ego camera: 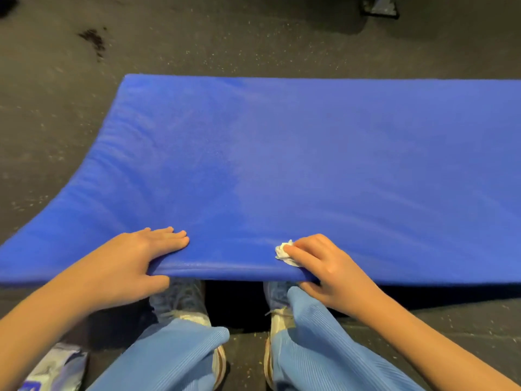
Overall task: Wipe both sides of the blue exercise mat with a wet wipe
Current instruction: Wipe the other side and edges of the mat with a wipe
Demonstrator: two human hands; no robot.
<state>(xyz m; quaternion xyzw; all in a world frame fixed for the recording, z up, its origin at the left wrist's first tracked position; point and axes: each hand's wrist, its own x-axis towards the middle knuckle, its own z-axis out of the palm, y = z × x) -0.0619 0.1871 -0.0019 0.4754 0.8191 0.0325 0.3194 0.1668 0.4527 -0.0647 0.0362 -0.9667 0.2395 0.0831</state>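
A dark, speckled floor fills the view, and the blue mat lies spread across it. The mat runs out of sight to the right, and its left end shows in full. Its near edge is raised off the floor.

On the near side of the mat are the person's legs in light blue ribbed trousers, knees apart.

The left hand is at the mat's near edge, left of the middle. Its fingers lie straight and flat on top and its thumb is tucked under the edge, so it grips the mat between them. The right hand is at the same edge, well apart from the left one. Its fingers are curled and press a wipe down on the mat, and its thumb sits below the edge.

A pair of pale shoes stands under the mat's raised edge, the toes hidden by it.

A shiny packet lies nearer than the mat, off its left end and partly cut off by the frame. A metal foot stands well beyond the mat's far edge. A dark stain marks the floor beyond the mat's far left corner.

The wipe is white and crumpled, and touches the mat's top just inside the near edge.
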